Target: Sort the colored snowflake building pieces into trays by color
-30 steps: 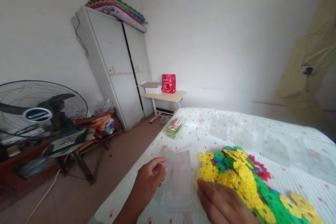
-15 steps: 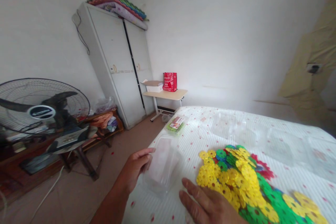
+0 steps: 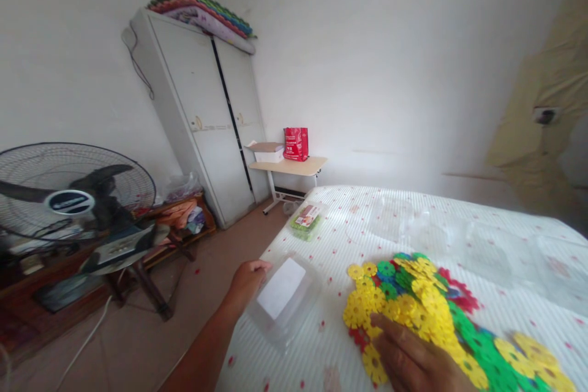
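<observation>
Tablecloth (image 3: 331, 312) separates discs (image 3: 429, 301) from a box (image 3: 282, 289), left fingers (image 3: 260, 265) gripping its edge; right fingers (image 3: 395, 338), grip unclear

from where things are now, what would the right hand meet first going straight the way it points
Most likely the yellow notched discs in the pile, just ahead of the right hand. Depth is unclear, so it may already be touching them.

WALLS: white wall (image 3: 390, 73), yellowish covering (image 3: 514, 141) surrounds wall socket (image 3: 546, 115) | FLOOR: reddish-brown floor (image 3: 206, 282) | STORAGE: two-door cabinet (image 3: 188, 79) | TABLE: white-legged side table (image 3: 310, 165) stands beside cabinet | LIGHT: diffuse, dims toward right edge
</observation>
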Demonstrator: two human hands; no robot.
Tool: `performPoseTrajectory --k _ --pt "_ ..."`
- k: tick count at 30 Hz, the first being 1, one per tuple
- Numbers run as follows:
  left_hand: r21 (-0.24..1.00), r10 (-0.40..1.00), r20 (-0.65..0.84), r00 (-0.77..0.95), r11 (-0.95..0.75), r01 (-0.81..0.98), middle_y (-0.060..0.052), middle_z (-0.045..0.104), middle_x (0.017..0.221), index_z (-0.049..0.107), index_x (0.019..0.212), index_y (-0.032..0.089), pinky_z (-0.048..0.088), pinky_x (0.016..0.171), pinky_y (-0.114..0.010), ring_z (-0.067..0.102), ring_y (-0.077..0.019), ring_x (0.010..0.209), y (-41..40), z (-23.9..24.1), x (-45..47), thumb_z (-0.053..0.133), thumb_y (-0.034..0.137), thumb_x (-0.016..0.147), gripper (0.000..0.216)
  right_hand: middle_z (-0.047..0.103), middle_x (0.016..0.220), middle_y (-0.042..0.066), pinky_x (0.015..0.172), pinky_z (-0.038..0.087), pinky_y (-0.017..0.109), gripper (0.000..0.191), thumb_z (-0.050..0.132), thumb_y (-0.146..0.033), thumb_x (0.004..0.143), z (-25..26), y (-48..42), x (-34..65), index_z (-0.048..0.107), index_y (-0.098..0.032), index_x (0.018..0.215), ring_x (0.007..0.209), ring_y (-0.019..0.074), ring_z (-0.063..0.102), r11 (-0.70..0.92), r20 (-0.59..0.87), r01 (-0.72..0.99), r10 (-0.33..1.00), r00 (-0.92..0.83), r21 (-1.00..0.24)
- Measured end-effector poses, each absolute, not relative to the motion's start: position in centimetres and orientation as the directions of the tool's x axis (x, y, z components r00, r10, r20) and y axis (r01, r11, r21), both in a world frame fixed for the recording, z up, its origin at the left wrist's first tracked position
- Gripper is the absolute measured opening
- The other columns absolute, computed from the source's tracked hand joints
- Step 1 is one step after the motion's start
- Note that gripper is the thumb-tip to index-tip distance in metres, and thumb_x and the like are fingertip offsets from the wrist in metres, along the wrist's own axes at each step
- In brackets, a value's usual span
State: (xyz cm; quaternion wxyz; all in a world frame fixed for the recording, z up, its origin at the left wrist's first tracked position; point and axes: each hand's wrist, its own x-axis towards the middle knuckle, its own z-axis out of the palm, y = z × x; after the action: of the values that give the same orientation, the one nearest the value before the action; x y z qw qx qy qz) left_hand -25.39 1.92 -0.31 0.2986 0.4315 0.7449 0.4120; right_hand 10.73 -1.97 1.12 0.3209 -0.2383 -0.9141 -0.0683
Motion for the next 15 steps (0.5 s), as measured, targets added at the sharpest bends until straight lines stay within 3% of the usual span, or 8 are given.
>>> performPoseTrajectory --k 4,7,10,15 --pt "0.847 0.879 -0.038 -0.475 0.281 0.452 0.002 0.058 0.052 0.069 0.082 0.011 0.034 0.049 -0.022 0.052 -0.0130 0.049 1.8 -1.1 -25.3 0.048 0.025 0.064 0.030 0.066 0.113 0.006 0.083 0.054 0.020 0.044 0.051 -0.016 0.084 1.1 -2.3 10.5 0.052 -0.027 0.127 0.099 0.0210 0.064 0.878 0.647 0.476 0.396 -0.651 -0.058" --pt "0.830 0.882 0.002 -0.471 0.261 0.492 -0.005 0.070 0.075 0.069 0.083 0.013 0.045 0.062 -0.025 0.063 -0.0188 0.070 1.8 -1.5 -25.2 0.047 0.022 0.064 0.030 0.067 0.109 0.007 0.083 0.054 0.018 0.038 0.049 -0.015 0.085 0.9 -2.0 10.3 0.059 -0.026 0.120 0.097 0.0206 0.065 0.889 0.663 0.457 0.359 -0.657 -0.028" --pt "0.821 0.889 0.008 -0.458 0.256 0.511 -0.009 0.072 0.091 0.070 0.082 0.013 0.046 0.079 -0.028 0.064 -0.0217 0.089 1.8 -1.8 -25.2 0.048 0.022 0.065 0.029 0.068 0.107 0.010 0.081 0.054 0.018 0.032 0.043 -0.009 0.085 1.2 -1.8 10.4 0.065 -0.018 0.107 0.094 0.0187 0.066 0.897 0.637 0.440 0.325 -0.699 0.026" --pt "0.796 0.903 0.000 -0.429 0.259 0.547 -0.011 0.070 0.101 0.070 0.089 0.010 0.044 0.088 -0.030 0.062 -0.0223 0.099 1.7 -1.9 -25.0 0.046 0.023 0.069 0.034 0.069 0.103 0.013 0.079 0.054 0.022 0.033 0.036 -0.005 0.084 2.0 -1.9 10.4 0.066 -0.013 0.097 0.090 0.0193 0.067 0.890 0.622 0.449 0.306 -0.721 0.083"
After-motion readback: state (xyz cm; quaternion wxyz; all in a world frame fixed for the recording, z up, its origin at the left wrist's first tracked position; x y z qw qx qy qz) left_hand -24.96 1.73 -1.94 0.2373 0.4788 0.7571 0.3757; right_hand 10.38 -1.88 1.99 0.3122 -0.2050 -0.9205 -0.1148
